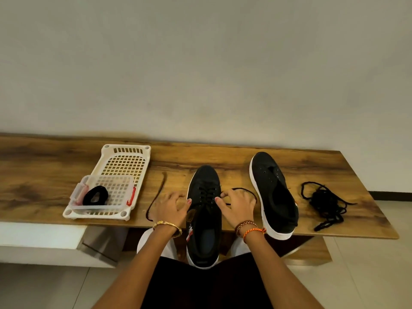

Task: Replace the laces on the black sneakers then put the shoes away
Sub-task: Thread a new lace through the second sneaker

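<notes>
Black sneaker (pixel 206 210), partly laced, lies toe-away on a wooden bench (pixel 223 159) between two hands. Right hand (pixel 237 207) pinches the lace's looped end (pixel 244 190); left hand (pixel 170 208) rests beside it, fingers spread, holding nothing. Unlaced second sneaker (pixel 275 192) lies right.

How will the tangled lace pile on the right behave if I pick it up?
The lace pile probably lifts limp and light, as thin cord lying in loose loops. Its strands cross, so it may rise as one clump, ends dangling. Rolling seems unlikely.
</notes>
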